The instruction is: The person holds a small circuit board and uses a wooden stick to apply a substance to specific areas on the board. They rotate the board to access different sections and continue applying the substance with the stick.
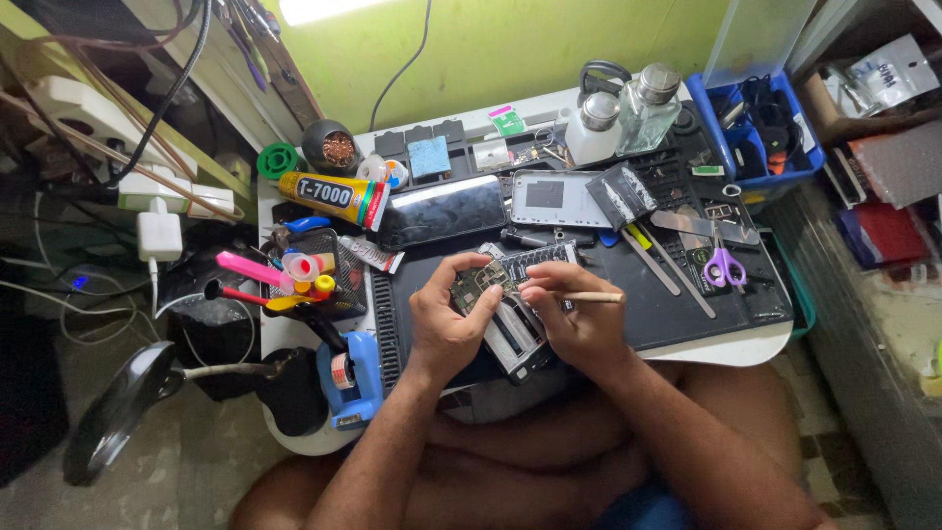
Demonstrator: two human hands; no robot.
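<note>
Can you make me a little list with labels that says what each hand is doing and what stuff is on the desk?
Left hand: left hand steadies a circuit board with its fingers
Right hand: right hand pinches a thin stick tool, tip at the board
Under the hands: opened phone on a black work mat
Behind: dark phone screen, yellow glue tube
Right side: purple scissors, blue bin
Left side: black mesh cup of pens
</note>
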